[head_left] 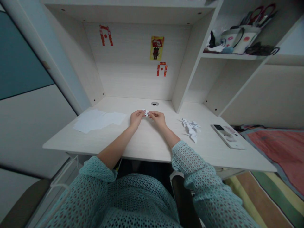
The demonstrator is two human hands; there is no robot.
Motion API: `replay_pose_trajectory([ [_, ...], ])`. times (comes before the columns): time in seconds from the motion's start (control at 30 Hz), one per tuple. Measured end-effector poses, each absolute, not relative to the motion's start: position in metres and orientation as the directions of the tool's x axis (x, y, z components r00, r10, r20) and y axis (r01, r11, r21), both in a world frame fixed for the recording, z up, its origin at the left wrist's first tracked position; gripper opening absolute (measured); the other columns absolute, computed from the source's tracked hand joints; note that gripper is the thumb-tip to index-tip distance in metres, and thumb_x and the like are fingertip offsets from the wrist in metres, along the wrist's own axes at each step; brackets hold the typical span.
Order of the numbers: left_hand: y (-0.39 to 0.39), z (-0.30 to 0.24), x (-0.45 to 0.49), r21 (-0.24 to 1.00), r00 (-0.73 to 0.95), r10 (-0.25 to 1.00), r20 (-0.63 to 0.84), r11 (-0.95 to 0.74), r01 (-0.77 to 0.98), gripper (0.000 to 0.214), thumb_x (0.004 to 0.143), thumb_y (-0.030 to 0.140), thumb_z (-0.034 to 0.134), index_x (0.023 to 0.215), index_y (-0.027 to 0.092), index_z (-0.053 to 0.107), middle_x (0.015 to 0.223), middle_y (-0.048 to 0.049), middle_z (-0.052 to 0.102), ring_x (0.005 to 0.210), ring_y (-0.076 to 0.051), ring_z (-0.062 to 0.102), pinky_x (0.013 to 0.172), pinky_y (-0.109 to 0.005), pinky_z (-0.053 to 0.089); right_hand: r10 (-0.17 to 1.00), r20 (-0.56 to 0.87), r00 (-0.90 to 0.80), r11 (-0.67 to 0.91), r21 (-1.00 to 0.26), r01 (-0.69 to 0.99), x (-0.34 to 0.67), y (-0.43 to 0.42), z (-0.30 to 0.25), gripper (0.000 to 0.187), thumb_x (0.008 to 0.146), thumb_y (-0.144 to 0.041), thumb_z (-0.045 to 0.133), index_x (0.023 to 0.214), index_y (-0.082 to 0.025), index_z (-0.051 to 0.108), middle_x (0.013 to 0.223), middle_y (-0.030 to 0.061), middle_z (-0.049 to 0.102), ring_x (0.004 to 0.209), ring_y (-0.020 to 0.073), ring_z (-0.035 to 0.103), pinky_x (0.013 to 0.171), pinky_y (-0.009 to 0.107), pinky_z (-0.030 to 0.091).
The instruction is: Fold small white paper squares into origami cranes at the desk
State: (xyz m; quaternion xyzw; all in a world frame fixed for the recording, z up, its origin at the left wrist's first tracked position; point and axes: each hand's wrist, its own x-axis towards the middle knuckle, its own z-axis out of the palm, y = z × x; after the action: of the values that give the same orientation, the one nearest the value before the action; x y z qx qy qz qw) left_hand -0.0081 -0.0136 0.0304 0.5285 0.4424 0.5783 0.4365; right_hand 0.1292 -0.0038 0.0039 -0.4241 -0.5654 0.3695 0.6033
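Observation:
Between my two hands, above the middle of the desk, is a small folded piece of white paper point(146, 112). My left hand point(137, 118) pinches its left side, and my right hand point(158, 118) grips the right side with fingers closed. The exact shape of the folds is too small to make out. To the left of my hands, flat white sheets of paper point(95, 120) lie overlapping. On the right rests a small heap of folded white paper pieces point(190, 128) with pointed ends, apart from my right hand.
A phone point(226, 136) lies on the desk point(147, 145) at the right. Cups point(244, 38) with scissors point(262, 14) and pens stand on the upper right shelf. The desk's back panel has a cable hole point(155, 104) in front of it. A striped bed point(268, 190) adjoins the right side.

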Motion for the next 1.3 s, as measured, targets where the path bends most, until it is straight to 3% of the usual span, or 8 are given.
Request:
replay_pose_trajectory([
  [0.33,-0.016,0.031,-0.007,0.974,-0.060,0.974,0.217,-0.220,-0.057,0.024,0.068,0.037,0.066,0.078,0.014,0.067,0.075,-0.0057,0.068,0.076,-0.018,0.063,0.070,-0.028,0.046,0.933,0.342,0.115,0.341,-0.940,0.027,0.130,-0.006,0.007,0.041,0.061,-0.049,0.068,0.082,-0.014,0.071,0.070,0.0074,0.069,0.061,0.0160,0.061,0.060,0.027,0.048],
  [0.53,-0.012,0.027,-0.007,0.957,-0.079,0.960,0.270,-0.277,-0.088,0.024,0.069,0.038,0.064,0.074,0.014,0.065,0.073,-0.0051,0.068,0.073,-0.016,0.063,0.070,-0.026,0.047,0.962,0.268,0.045,0.265,-0.963,0.053,0.127,-0.010,0.009,0.040,0.064,-0.052,0.063,0.077,-0.015,0.071,0.071,0.0075,0.069,0.061,0.0151,0.059,0.051,0.023,0.042],
  [0.97,-0.011,0.025,-0.008,0.977,-0.068,0.976,0.207,-0.210,-0.046,0.026,0.069,0.041,0.065,0.071,0.015,0.065,0.068,-0.0038,0.066,0.071,-0.016,0.063,0.066,-0.025,0.044,0.890,0.452,0.055,0.403,-0.838,0.367,0.125,-0.009,-0.003,0.033,0.078,-0.049,0.052,0.071,-0.019,0.064,0.065,0.0009,0.066,0.059,0.0130,0.058,0.057,0.023,0.041],
  [1.07,-0.011,0.025,-0.008,0.975,-0.088,0.973,0.213,-0.217,-0.036,0.025,0.069,0.041,0.064,0.070,0.016,0.064,0.068,-0.0032,0.066,0.072,-0.016,0.063,0.067,-0.025,0.044,0.863,0.497,0.088,0.422,-0.806,0.415,0.125,-0.012,0.001,0.032,0.079,-0.050,0.053,0.079,-0.021,0.067,0.069,0.0013,0.067,0.062,0.0141,0.059,0.059,0.024,0.042],
  [1.17,-0.012,0.026,-0.009,0.972,-0.117,0.967,0.228,-0.232,-0.029,0.025,0.070,0.042,0.063,0.068,0.016,0.062,0.068,-0.0025,0.065,0.072,-0.016,0.062,0.067,-0.025,0.043,0.808,0.579,0.107,0.463,-0.737,0.492,0.124,-0.018,0.007,0.037,0.075,-0.050,0.059,0.100,-0.024,0.066,0.079,0.0022,0.068,0.067,0.0155,0.059,0.063,0.027,0.044],
  [1.3,-0.013,0.025,-0.010,0.968,-0.109,0.963,0.247,-0.251,-0.021,0.025,0.071,0.042,0.062,0.067,0.017,0.060,0.066,-0.0017,0.065,0.072,-0.016,0.061,0.067,-0.025,0.043,0.766,0.641,0.047,0.495,-0.636,0.591,0.126,-0.023,0.011,0.038,0.073,-0.049,0.063,0.102,-0.024,0.067,0.085,0.0040,0.069,0.073,0.0175,0.059,0.069,0.030,0.045],
])
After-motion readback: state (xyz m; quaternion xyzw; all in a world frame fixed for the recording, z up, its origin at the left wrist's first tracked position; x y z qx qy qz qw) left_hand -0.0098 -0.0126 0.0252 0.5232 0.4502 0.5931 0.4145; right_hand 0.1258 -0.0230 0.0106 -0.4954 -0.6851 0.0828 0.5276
